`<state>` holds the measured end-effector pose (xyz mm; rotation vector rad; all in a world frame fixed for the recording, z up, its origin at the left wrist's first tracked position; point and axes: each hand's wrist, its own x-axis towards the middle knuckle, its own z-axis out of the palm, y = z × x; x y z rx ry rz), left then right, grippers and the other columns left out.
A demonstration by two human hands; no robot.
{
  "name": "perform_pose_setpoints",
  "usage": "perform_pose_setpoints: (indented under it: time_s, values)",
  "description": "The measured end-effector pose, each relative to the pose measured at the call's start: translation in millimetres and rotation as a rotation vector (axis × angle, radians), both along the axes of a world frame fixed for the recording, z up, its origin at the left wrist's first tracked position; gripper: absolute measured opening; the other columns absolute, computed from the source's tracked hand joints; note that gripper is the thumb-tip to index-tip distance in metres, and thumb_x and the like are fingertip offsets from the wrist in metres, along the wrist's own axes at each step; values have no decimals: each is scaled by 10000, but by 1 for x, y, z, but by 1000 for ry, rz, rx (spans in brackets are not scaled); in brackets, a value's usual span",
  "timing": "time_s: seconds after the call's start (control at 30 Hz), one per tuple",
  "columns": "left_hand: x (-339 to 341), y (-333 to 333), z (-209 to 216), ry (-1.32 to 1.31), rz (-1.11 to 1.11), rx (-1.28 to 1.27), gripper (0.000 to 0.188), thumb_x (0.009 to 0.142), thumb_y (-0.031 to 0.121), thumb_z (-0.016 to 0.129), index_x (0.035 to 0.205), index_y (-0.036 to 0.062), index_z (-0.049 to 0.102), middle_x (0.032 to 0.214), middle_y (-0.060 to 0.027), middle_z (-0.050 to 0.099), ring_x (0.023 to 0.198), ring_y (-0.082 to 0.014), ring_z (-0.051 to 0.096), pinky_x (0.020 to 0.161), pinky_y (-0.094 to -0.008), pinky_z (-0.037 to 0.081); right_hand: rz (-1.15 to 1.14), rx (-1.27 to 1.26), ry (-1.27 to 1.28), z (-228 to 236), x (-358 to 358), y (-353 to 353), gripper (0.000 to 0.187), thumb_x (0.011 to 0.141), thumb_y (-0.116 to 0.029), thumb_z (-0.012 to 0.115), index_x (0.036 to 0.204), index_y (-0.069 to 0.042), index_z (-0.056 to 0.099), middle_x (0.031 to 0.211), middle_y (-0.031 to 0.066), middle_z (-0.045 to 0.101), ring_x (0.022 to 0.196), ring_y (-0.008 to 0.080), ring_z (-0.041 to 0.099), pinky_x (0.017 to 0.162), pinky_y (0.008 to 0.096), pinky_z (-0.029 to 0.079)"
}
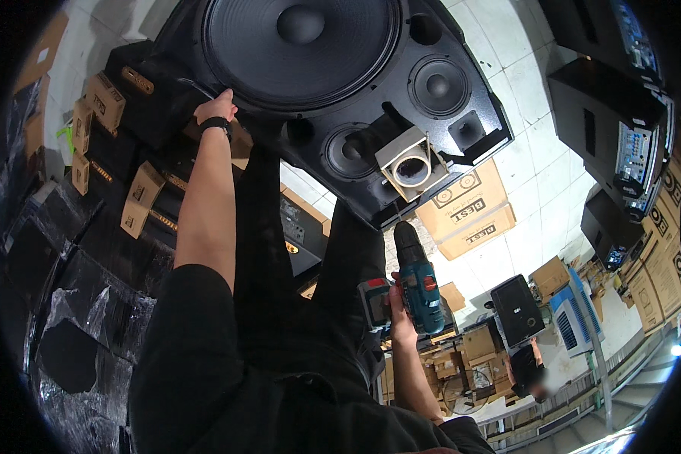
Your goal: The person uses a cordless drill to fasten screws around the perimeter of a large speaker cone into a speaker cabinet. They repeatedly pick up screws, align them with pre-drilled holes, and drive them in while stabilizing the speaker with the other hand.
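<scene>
L hand (pixel 217 110) at edge of speaker cab (pixel 353 112), can't tell grip; R hand (pixel 401 316) wrapped round cordless drill (pixel 422 291), chuck (pixel 408 240) near cab's lower corner; if angled poorly, drill might slip & scratch cab.

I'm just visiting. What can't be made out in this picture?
In the head view:
Part of the right hand, hidden by the drill it holds.
The top of the large speaker cone, cut off by the upper edge.
Whether the drill's tip touches the speaker cabinet: too small to tell.
The co-worker's head, blurred.
</scene>
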<state>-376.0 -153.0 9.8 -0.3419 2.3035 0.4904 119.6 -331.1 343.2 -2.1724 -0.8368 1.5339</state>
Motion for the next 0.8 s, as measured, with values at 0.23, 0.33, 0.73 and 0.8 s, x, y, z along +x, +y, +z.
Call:
perform_pose_setpoints:
  time_s: [0.23, 0.33, 0.73, 0.8]
  values:
    - [0, -6, -3, 6, -58, 72, 380, 895, 273, 874, 1002, -71, 751, 913, -133, 808, 764, -215, 796, 763, -336, 668, 119, -90, -62, -1, 18, -8, 865, 981, -124, 786, 1663, 3, 269, 1307, 126, 678, 1203, 221, 660, 1116, 426, 487]
    - [-2, -14, -13, 65, -99, 129, 390, 895, 291, 875, 992, -67, 755, 901, -139, 818, 822, -224, 815, 796, -355, 659, 59, -101, -21, 3, 22, -7, 874, 981, -148, 789, 1663, 3, 264, 1330, 131, 666, 1217, 223, 651, 1114, 428, 486]
    - [175, 22, 55, 555, -1123, 849, 190, 849, 84, 747, 1037, 97, 726, 1036, -115, 717, 1082, -371, 665, 948, -480, 530, -34, -112, -25, 6, 18, -8, 679, 1009, -147, 751, 1562, 10, 389, 1191, 87, 686, 1031, 158, 638, 954, 356, 510]
    - [222, 47, 60, 430, -1293, 943, 141, 856, 128, 788, 987, 138, 739, 1029, -62, 712, 1032, -335, 681, 878, -485, 549, -24, -145, -35, 6, 23, -11, 884, 984, -134, 775, 1672, 17, 240, 1296, 133, 685, 1146, 208, 665, 1058, 404, 519]
